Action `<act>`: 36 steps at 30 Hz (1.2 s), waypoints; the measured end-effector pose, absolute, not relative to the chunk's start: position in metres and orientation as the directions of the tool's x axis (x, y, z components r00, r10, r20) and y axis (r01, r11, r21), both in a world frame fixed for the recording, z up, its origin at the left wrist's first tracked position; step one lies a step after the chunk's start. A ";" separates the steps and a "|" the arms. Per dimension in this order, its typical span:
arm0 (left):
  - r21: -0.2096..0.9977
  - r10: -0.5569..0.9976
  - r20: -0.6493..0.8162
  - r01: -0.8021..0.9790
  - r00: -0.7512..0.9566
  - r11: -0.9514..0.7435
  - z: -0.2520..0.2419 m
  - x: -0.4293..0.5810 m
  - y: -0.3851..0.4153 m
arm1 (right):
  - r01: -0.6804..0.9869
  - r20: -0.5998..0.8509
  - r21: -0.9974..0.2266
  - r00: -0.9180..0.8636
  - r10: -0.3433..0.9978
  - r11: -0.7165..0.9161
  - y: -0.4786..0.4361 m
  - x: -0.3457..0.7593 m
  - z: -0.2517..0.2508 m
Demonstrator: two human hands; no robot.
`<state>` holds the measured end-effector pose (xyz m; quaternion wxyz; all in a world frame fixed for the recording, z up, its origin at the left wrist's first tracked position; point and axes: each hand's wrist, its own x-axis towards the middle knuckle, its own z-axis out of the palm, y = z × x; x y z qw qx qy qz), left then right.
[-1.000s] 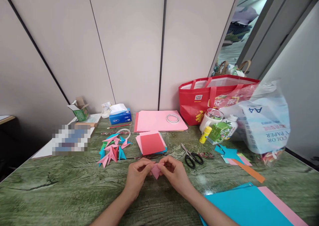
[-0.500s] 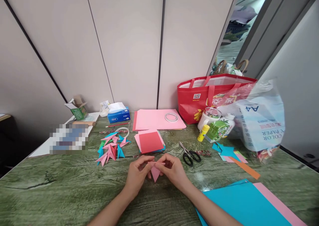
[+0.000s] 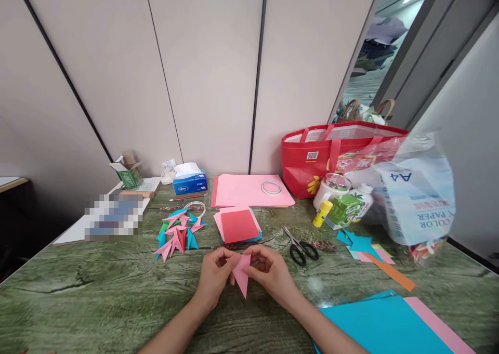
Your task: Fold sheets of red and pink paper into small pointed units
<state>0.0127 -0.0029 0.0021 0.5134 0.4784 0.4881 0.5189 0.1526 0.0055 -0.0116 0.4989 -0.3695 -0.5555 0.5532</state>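
Pink paper (image 3: pixel 242 277), perhaps layered, between hands (image 3: pixel 214 277) (image 3: pixel 272 272).

I see 1 pink paper (image 3: pixel 242 276), folded to a narrow triangle, held mid-view, tip my way; upper folds partly covered, layers unclear.

Room over tabletop (image 3: pixel 117 291) left of hands (image 3: pixel 214 277); paper stack (image 3: pixel 238 226) blocks ahead, scissors (image 3: pixel 299 244) ahead-right.

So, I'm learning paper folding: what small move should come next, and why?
Perhaps crease the pink paper down toward its point: the left hand and right hand pinch its wider end, while the point sticks out free.
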 end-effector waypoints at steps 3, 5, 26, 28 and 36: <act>0.997 0.999 -0.032 -0.076 -0.018 0.031 0.000 0.011 -0.001 | -0.115 0.146 -0.986 -0.238 0.960 0.122 0.005 0.151 -0.013; 0.996 0.999 -0.043 -0.083 -0.009 0.042 -0.001 0.012 -0.001 | -0.129 0.139 -0.985 -0.244 0.960 0.110 0.005 0.151 -0.013; 0.988 0.997 0.040 -0.143 -0.062 -0.048 0.002 0.013 -0.001 | -0.106 0.234 -0.969 -0.134 0.963 0.221 0.009 0.156 -0.012; 0.988 0.995 0.051 -0.143 -0.084 -0.062 0.002 0.013 -0.001 | -0.098 0.254 -0.965 -0.143 0.957 0.242 0.009 0.157 -0.013; 0.998 1.000 0.001 -0.061 0.009 0.000 0.004 0.016 -0.002 | -0.210 0.206 -0.961 -0.101 0.973 0.181 0.010 0.153 -0.016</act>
